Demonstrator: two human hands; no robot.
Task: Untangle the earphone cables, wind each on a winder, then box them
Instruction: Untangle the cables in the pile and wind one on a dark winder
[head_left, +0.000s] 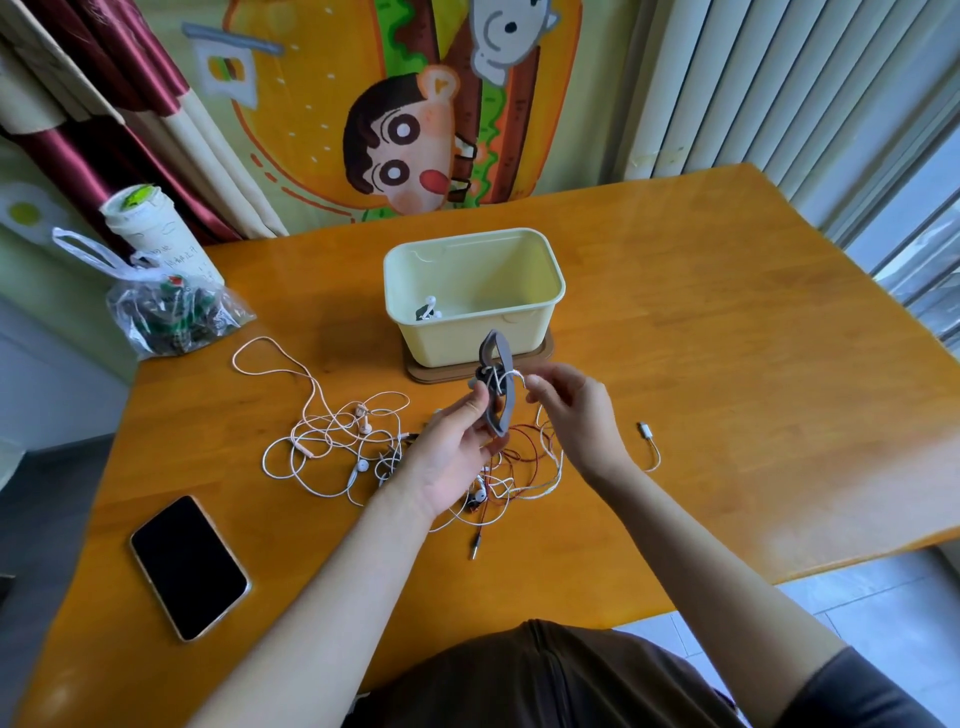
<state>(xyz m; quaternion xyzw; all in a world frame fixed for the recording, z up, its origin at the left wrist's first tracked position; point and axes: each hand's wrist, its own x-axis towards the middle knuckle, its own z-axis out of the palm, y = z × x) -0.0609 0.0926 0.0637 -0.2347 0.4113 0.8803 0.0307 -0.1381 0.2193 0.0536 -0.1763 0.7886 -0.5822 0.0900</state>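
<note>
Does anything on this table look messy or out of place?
The earphone cables lie knotted in one heap, white, pink and red together; a short adapter cable lies apart to their right. Nothing looks spilled or broken.

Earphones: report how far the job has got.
Done: one set lies in the box. In hand: the left hand holds a grey winder while the right hand pinches a white cable wrapped round it. Left: the tangle of white and red cables on the table.
</note>
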